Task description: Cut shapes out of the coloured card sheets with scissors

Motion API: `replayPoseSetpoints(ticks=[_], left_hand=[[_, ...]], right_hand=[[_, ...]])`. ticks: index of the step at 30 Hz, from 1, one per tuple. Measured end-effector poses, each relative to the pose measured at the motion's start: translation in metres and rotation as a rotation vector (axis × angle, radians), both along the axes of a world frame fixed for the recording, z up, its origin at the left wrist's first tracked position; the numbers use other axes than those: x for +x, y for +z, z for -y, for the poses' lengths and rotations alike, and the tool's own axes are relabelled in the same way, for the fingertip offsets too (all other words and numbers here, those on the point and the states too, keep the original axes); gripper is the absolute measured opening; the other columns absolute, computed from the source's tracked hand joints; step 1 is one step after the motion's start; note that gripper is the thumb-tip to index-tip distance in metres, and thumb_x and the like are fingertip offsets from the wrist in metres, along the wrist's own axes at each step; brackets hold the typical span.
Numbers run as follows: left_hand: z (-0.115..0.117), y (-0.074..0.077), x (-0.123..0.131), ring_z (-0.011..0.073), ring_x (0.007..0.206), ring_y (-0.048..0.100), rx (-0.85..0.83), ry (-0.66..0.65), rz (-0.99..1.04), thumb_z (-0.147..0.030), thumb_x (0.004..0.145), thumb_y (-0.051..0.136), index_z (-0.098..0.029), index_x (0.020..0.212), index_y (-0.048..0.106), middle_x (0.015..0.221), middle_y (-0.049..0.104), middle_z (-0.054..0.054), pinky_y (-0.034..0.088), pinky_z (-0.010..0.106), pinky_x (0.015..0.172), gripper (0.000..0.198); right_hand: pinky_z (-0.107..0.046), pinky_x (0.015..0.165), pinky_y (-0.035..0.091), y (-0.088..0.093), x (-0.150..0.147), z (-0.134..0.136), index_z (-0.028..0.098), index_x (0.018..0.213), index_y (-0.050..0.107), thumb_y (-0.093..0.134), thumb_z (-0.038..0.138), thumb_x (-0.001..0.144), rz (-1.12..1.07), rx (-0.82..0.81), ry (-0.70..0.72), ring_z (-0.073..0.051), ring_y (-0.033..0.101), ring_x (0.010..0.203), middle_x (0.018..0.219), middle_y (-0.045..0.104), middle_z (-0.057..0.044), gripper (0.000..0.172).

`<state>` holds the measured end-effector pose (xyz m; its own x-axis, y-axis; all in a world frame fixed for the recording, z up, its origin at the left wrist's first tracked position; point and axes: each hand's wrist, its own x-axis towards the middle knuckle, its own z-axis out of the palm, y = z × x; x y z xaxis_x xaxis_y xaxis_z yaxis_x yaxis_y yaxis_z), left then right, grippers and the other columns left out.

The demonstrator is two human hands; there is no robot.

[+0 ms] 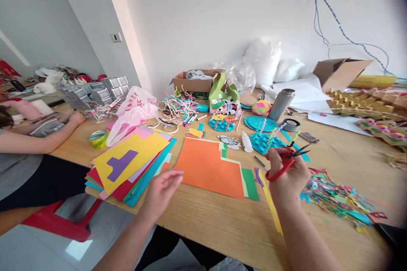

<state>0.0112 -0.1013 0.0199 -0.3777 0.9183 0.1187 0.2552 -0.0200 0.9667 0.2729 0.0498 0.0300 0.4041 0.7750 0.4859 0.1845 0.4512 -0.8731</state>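
Note:
My right hand (288, 178) is closed round the red handles of a pair of scissors (282, 168), whose dark blades point to the right and stand apart. Empty, with its fingers loosely stretched, my left hand (163, 190) hovers at the lower left corner of an orange paper sheet (210, 167). Green sheets (250, 184) stick out from under the orange one. To the left lies a pile of coloured paper with a yellow sheet (143, 148) on top, bearing a purple cut piece (122, 165). A yellow paper strip (270, 201) lies beside my right wrist.
Colourful paper scraps (341, 201) are heaped at the right. Behind the sheets stand blue paper crafts (265, 142), a metal flask (282, 103) and a bundle of pipe cleaners (178, 108). Green tape (98, 138) sits near a pink plastic bag (135, 108). Another person (28, 148) works at the left.

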Motion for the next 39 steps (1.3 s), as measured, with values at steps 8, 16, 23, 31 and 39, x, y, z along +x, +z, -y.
replayPoseSetpoints(ticks=[8, 16, 23, 31, 39], left_hand=[[-0.073, -0.015, 0.069, 0.0351, 0.141, 0.033, -0.003, -0.532, -1.005, -0.031, 0.093, 0.051, -0.01, 0.128, 0.059, 0.144, 0.049, 0.02, 0.028, 0.059, 0.113, 0.041], [-0.073, -0.025, 0.063, 0.0314, 0.129, 0.049, 0.061, -0.543, -1.114, -0.046, 0.078, 0.071, -0.016, 0.124, 0.062, 0.133, 0.061, 0.015, 0.041, 0.045, 0.107, 0.056], [-0.074, -0.021, 0.062, 0.0291, 0.107, 0.064, 0.08, -0.612, -1.178, -0.038, 0.085, 0.063, -0.016, 0.115, 0.064, 0.111, 0.07, 0.014, 0.05, 0.042, 0.092, 0.037], [-0.079, -0.026, 0.059, 0.0209, 0.079, 0.07, 0.135, -0.519, -1.071, -0.011, 0.084, 0.05, -0.016, 0.081, 0.07, 0.087, 0.074, 0.009, 0.056, 0.032, 0.075, 0.021], [-0.074, -0.029, 0.059, 0.0209, 0.099, 0.07, 0.262, -0.391, -0.929, -0.011, 0.084, 0.05, -0.018, 0.081, 0.071, 0.107, 0.074, 0.012, 0.055, 0.033, 0.089, 0.022]], right_hand=[[-0.03, 0.061, 0.047, 0.0, -0.004, 0.003, 0.018, 0.074, 0.058, 0.07, 0.034, 0.076, -0.08, -0.041, 0.094, -0.018, 0.061, 0.062, 0.066, 0.061, -0.001, 0.02], [-0.031, 0.063, 0.046, -0.001, 0.003, -0.002, 0.019, 0.078, 0.061, 0.068, 0.042, 0.077, 0.051, -0.145, 0.179, -0.02, 0.061, 0.067, 0.071, 0.064, -0.002, 0.025], [-0.03, 0.06, 0.044, -0.001, 0.006, -0.006, 0.019, 0.077, 0.062, 0.065, 0.048, 0.075, 0.135, -0.234, 0.201, -0.021, 0.062, 0.067, 0.071, 0.067, -0.005, 0.029], [-0.03, 0.059, 0.046, -0.004, 0.008, -0.013, 0.02, 0.077, 0.061, 0.062, 0.053, 0.075, 0.297, -0.407, 0.255, -0.024, 0.067, 0.069, 0.073, 0.072, -0.008, 0.033], [-0.026, 0.042, 0.042, -0.012, -0.003, -0.011, 0.02, 0.052, 0.061, 0.063, 0.057, 0.076, 0.539, -0.707, 0.504, -0.021, 0.064, 0.046, 0.053, 0.07, -0.008, 0.044]])
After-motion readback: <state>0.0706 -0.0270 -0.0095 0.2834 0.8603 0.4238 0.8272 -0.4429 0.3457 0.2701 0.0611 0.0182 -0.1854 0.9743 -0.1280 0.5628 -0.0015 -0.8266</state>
